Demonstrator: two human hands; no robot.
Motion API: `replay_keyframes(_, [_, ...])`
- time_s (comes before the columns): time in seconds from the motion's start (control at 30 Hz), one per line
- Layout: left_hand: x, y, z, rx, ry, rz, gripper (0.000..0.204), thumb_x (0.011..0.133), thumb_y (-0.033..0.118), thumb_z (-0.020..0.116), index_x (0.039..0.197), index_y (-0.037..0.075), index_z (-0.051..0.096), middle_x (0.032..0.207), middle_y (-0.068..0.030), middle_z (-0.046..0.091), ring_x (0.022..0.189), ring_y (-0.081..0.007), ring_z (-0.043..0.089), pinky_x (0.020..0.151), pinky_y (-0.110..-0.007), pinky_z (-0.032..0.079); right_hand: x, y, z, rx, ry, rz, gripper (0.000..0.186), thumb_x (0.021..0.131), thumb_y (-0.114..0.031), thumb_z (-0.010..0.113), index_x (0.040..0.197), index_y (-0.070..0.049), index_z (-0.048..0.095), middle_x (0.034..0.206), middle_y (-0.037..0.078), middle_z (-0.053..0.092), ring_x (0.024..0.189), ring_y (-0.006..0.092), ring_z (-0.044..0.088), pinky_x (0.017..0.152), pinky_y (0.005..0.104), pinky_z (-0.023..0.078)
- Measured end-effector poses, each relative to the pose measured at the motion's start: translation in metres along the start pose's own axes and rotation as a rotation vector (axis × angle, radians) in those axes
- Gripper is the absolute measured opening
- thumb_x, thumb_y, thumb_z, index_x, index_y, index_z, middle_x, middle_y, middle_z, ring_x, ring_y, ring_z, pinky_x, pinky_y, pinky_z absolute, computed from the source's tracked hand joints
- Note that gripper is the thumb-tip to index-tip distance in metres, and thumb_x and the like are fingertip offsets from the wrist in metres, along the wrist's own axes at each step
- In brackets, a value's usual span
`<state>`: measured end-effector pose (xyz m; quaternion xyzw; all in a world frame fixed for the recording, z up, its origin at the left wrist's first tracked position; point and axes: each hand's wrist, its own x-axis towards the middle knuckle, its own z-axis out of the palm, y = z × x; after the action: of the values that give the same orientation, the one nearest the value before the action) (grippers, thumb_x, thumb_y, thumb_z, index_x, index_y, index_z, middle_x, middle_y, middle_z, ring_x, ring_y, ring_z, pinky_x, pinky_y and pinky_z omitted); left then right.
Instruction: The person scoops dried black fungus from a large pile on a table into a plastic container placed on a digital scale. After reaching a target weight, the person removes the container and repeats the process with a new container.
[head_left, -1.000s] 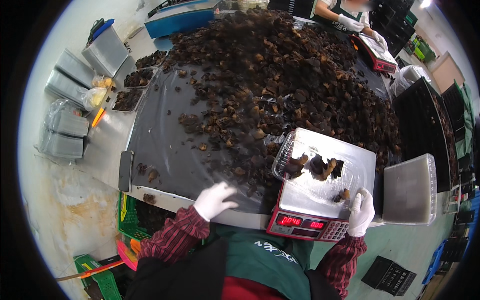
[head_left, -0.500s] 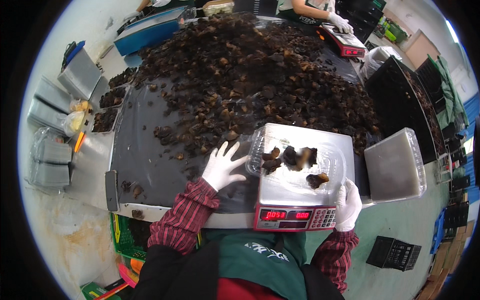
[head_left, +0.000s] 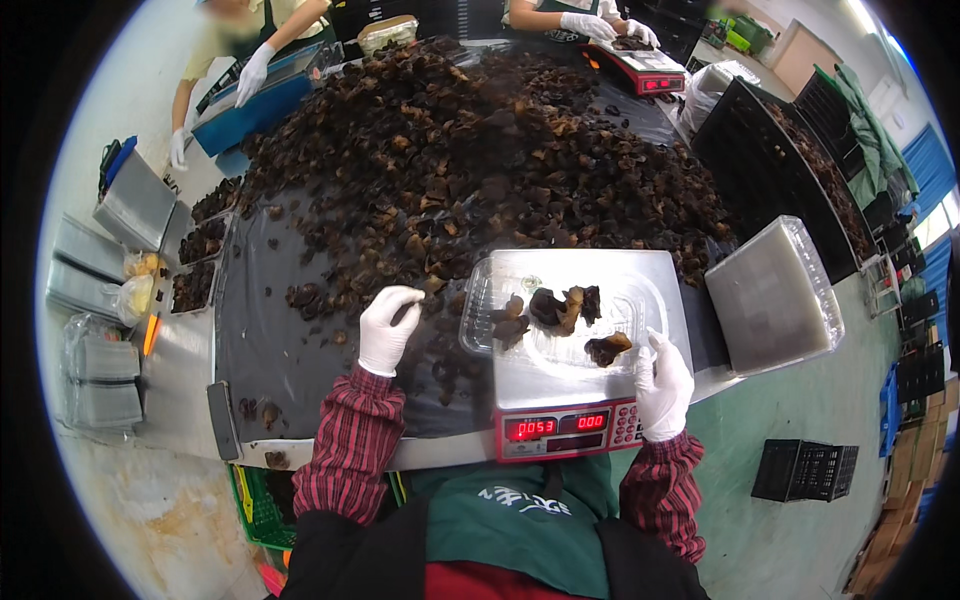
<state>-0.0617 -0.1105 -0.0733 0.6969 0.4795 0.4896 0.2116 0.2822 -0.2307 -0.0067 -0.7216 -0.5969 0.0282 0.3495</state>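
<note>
A clear plastic tray [head_left: 480, 312] lies on the silver pan of a red-based digital scale [head_left: 540, 382]. Several dark brown, curled pieces of what looks like wood ear fungus [head_left: 607, 349] sit in it. Over the dark table sheet, left of the tray, is my white-gloved left hand [head_left: 386, 332]. Its fingers are curled, thumb close to the fingertips; whatever they hold, if anything, is too small to make out. My right hand [head_left: 664, 392], also gloved, is at the right edge of the pan beside the tray's end, thumb and forefinger apart.
A large heap of fungus [head_left: 480, 160] covers the table beyond the scale. Stacked clear trays [head_left: 770, 300] stand right of it. Filled trays [head_left: 192, 287] line the left side, near a phone-like slab [head_left: 222, 420]. Two co-workers are at the far side, one at another scale [head_left: 650, 75].
My left hand has left the tray's edge, moved left, and its spread fingers have curled in. The right hand's thumb and forefinger have parted. A co-worker's arms now show at the far left.
</note>
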Motion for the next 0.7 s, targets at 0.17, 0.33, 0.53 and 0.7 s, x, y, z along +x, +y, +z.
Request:
replay_keyframes(0.17, [0.046,0.089,0.025,-0.01,-0.125,0.35,0.023,0.075,-0.007,0.064,0.096,0.001,0.067,0.096,-0.0104,0.065,0.087,-0.0232,0.064,0.076,-0.03,0.052,0.002,-0.01,0.006,-0.004,0.017,-0.09,0.027,0.092,-0.02,0.058,0.113,-0.003,0.061,0.098,0.018,0.066,0.085,0.0348,0.066,0.075,0.0406,0.052])
replay_keyframes(0.33, [0.055,0.101,0.088,0.177,-0.437,0.762,0.026,0.075,0.014,0.068,0.101,0.012,0.065,0.109,-0.0064,0.062,0.097,-0.0253,0.062,0.078,-0.035,0.053,0.007,-0.018,0.016,-0.039,-0.057,-0.142,0.029,0.09,-0.014,0.059,0.117,-0.003,0.059,0.095,0.018,0.065,0.083,0.0329,0.065,0.073,0.0386,0.051])
replay_keyframes(0.53, [0.051,0.1,0.065,0.218,-0.601,0.602,0.051,0.078,0.034,0.07,0.126,0.021,0.059,0.139,-0.0067,0.048,0.13,-0.0306,0.04,0.105,-0.05,0.033,0.007,-0.022,0.023,-0.087,-0.098,-0.225,0.041,0.085,-0.019,0.067,0.121,-0.003,0.057,0.083,0.013,0.06,0.067,0.0285,0.058,0.065,0.0387,0.049])
replay_keyframes(0.7, [0.032,0.082,0.07,0.224,-0.546,0.528,0.047,0.078,0.033,0.067,0.121,0.014,0.061,0.131,-0.0073,0.053,0.124,-0.0291,0.045,0.1,-0.045,0.039,0.011,-0.027,0.045,-0.069,-0.12,-0.344,0.051,0.081,-0.025,0.072,0.124,-0.004,0.053,0.097,0.017,0.064,0.083,0.0327,0.063,0.074,0.0408,0.051])
